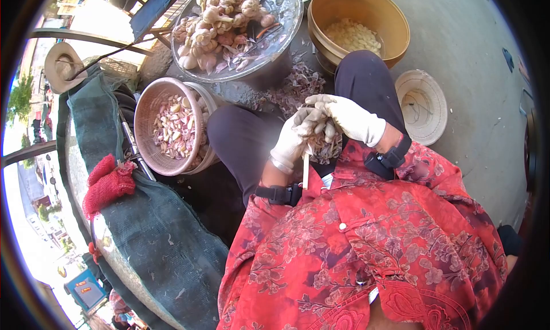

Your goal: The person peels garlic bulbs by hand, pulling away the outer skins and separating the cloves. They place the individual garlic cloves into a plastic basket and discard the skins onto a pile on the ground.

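My left hand (291, 140), in a white glove with grey, soiled fingers, is closed in front of my lap. A straight pale garlic stalk (306, 171) sticks out below it; whatever sits at its top is hidden by the fingers. My right hand (347, 119), gloved the same way, meets the left fingertip to fingertip. Its fingers are curled in, and what they pinch cannot be made out. Beneath both hands, papery garlic skins (325, 148) lie between my knees. More loose skins (298, 88) cover the ground just beyond.
A large tub (295, 20) heaped with garlic bulbs (217, 26) stands ahead. Left is a pink basket (143, 141) of separated cloves (175, 126); at far right, a yellow bucket (395, 29) holds peeled cloves (352, 36). A white bucket (441, 109) stands right; a red knitted glove (109, 187) lies left.
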The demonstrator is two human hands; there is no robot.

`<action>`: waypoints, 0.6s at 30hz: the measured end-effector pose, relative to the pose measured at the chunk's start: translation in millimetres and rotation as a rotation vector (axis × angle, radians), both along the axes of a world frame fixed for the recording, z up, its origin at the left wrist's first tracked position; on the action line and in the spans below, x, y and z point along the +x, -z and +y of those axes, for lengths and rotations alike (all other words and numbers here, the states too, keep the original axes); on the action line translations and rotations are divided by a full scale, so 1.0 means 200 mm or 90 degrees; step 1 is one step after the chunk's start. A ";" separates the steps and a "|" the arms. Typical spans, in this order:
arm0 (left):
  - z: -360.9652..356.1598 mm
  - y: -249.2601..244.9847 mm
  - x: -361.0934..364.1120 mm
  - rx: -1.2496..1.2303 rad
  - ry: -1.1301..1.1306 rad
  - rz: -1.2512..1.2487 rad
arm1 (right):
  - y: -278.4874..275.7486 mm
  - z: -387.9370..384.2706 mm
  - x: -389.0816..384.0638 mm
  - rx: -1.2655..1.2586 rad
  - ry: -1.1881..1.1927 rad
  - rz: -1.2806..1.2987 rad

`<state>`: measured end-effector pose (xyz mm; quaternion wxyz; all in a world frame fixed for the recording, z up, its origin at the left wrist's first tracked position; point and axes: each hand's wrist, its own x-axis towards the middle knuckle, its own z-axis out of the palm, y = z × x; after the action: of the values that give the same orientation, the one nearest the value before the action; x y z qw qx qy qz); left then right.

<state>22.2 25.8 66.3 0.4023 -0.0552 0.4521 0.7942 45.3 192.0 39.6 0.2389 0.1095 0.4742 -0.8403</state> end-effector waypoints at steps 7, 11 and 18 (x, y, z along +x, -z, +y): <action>0.02 0.01 0.00 -0.018 0.021 0.080 | -0.06 -0.01 -0.01 0.049 -0.039 -0.021; 0.02 0.00 0.00 0.074 -0.016 0.077 | -0.12 -0.01 -0.02 0.140 -0.056 -0.043; -0.01 0.03 0.00 -0.037 -0.002 0.123 | -0.04 0.00 -0.03 0.115 -0.065 0.040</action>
<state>21.6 24.3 61.1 0.3538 0.0095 0.5119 0.7828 40.1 191.6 47.9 0.2556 0.0797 0.5605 -0.7837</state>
